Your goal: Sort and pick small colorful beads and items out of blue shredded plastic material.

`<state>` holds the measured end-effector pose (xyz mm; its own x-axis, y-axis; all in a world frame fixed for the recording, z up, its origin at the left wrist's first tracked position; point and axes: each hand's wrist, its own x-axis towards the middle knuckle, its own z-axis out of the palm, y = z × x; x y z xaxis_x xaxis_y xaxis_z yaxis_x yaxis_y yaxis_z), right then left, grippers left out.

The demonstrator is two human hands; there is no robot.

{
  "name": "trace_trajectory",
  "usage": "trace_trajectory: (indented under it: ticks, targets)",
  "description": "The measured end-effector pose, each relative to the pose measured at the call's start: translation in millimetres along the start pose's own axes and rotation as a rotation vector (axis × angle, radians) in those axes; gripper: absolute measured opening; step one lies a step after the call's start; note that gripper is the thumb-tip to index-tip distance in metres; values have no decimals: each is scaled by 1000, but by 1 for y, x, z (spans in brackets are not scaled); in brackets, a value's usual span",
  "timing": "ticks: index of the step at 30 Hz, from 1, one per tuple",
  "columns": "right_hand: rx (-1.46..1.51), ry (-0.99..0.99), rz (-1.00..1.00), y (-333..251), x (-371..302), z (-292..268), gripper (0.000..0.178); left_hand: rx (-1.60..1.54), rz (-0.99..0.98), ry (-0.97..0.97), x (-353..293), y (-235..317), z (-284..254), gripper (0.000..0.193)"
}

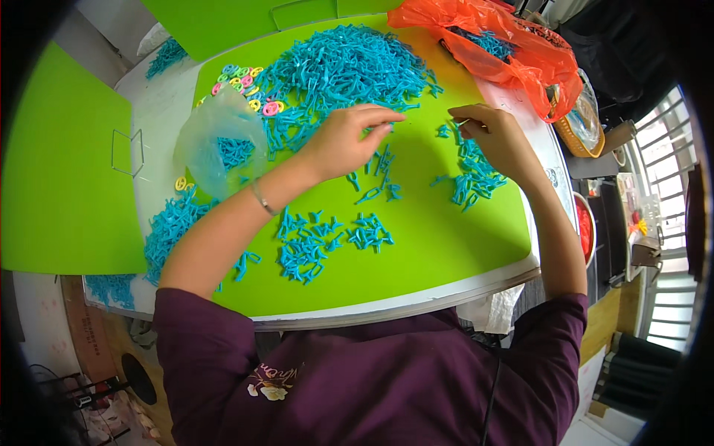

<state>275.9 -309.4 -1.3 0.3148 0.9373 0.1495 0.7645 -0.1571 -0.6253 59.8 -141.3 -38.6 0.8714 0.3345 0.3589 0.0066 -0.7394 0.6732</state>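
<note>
Because the blue plastic pieces (346, 67) are small and thin, and lie on the desk (431, 260) in loose, tangled heaps, handling them well seems to call for light fingertips and clear gaps between groups. Along the left edge a side heap (175, 230) lies close by the left forearm, which is best kept raised — a low wrist could drag pieces with it. Coloured rings (272, 108) sit left of the main heap and are better kept out of the blue. The left hand (353, 137) hangs just nearer than that heap, fingers stretched to the right, thumb slightly apart below them. Picking singly from the loose pieces (384, 162) near it, or from the small clusters (301, 253) nearer still, should be easier than tugging at the tangle. At right the other hand (491, 130) is curled above the far end of a smaller pile (476, 178), its fingertips drawn in toward the thumb.

As for what stays unclear, the cloudy bag (197, 141) on the left blurs its blue contents. Whether the left fingertips hold a piece, I cannot tell. Something pale shows at the right fingertips — nail or object, I cannot say. The orange bag (547, 78), far right, hides most of its contents.
</note>
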Motion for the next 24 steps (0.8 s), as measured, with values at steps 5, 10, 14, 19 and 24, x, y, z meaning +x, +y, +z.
trace_trajectory:
  ticks: [5,10,14,19,24]
  targets:
    - [-194,-29,-187,17,10,17,35,35,177,-69,39,2,45,35]
    - [-293,2,-224,21,-2,51,37,-212,-58,42,42,3,42,35]
    - [394,-102,-87,-27,-14,41,37,-690,-265,-13,16,-3,12,32]
    - [93,36,-176,-4,-17,34,33,-105,-196,-157,-18,3,-19,36]
    - [-58,-65,-508,-18,-13,54,38,241,-41,-126,-64,19,-13,29]
